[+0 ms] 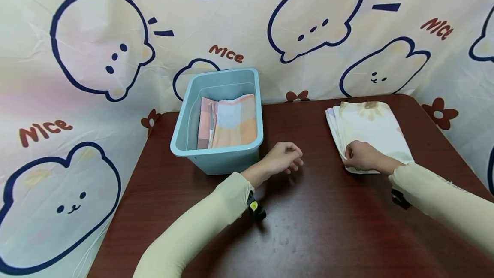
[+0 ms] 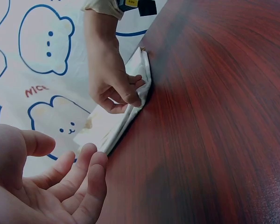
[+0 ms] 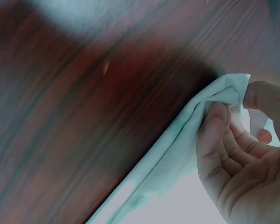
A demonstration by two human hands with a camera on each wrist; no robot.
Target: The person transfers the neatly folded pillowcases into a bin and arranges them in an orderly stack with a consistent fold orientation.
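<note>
A folded white cloth [image 1: 370,128] with a pale flower print lies on the right side of the table, several layers showing along its left edge. My right hand [image 1: 364,156] pinches its near left corner. The right wrist view has the thumb and fingers of that hand [image 3: 242,154] at the corner of the folded cloth [image 3: 177,163]. My left hand [image 1: 278,158] hovers over the table beside the blue bin, fingers loosely bent around nothing. In the left wrist view, that hand [image 2: 51,186] has its palm and separated fingertips showing, apart from the cloth.
A light blue plastic bin [image 1: 216,152] stands at the back left of the dark red-brown table [image 1: 316,226]. Folded pink, blue and orange checked cloths [image 1: 235,121] lie inside it. A printed curtain [image 1: 239,25] hangs behind the table.
</note>
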